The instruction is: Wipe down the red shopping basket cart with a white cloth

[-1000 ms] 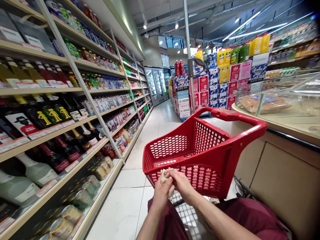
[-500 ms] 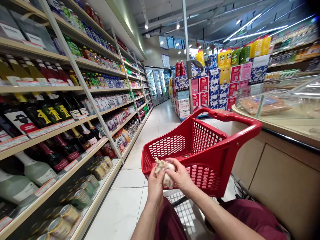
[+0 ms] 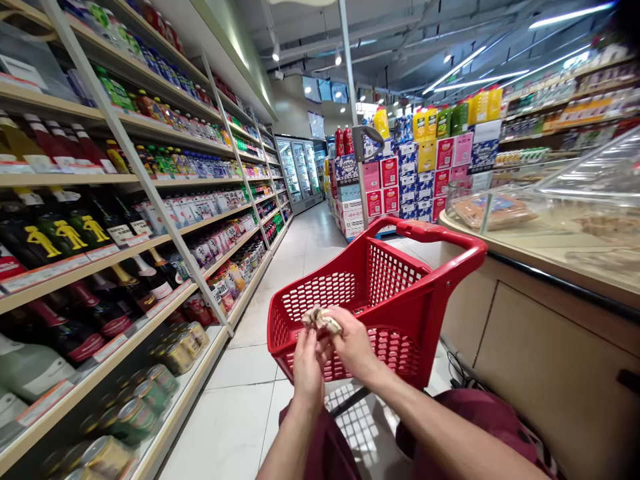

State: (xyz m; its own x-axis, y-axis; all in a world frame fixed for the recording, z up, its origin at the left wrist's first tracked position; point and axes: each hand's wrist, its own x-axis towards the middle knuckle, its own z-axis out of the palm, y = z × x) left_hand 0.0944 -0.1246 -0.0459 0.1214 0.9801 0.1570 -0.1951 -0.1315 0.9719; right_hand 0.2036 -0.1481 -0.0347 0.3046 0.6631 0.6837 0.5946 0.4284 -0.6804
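A crumpled cream-white bundle [image 3: 323, 319], which looks like a balled-up plastic bag, is held over the near side of the red shopping cart [image 3: 420, 277]. My right hand [image 3: 355, 343] grips it from the right, fingers wrapped over the top. My left hand [image 3: 307, 367] pinches at its lower left end with the fingertips pointing up. Some fingers are hidden between the hands, and what the bundle contains, if anything, cannot be made out. The cart's perforated basket stands directly beyond my hands, with its handle to the right.
Shelves of bottles and cans [image 3: 120, 180] run along the left. A counter [image 3: 545, 267] with packaged food stands at the right, cables on the floor beside it. Stacked drink cartons [image 3: 400, 180] and glass-door fridges [image 3: 300, 170] are farther back. My knees are below.
The bundle has been turned and squeezed more compact, its bulk now up under my right hand. My left hand has shifted to its lower left end. The view has swung slightly right.
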